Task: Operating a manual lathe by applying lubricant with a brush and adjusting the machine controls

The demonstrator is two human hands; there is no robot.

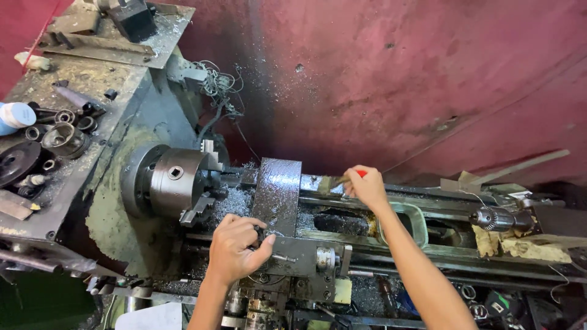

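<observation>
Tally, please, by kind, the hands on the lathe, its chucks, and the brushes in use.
Hands: 2, the left hand on the carriage, the right hand holding the brush
Chucks: 2, the jaw chuck and the drill chuck
Brushes: 1, the brush
Total: 5

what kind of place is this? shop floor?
Most likely a small machine shop. A metal lathe with a three-jaw chuck and a drill chuck at the tailstock end; metal chips lie on the bed. The right hand holds a brush; the left hand rests on the carriage.
</observation>
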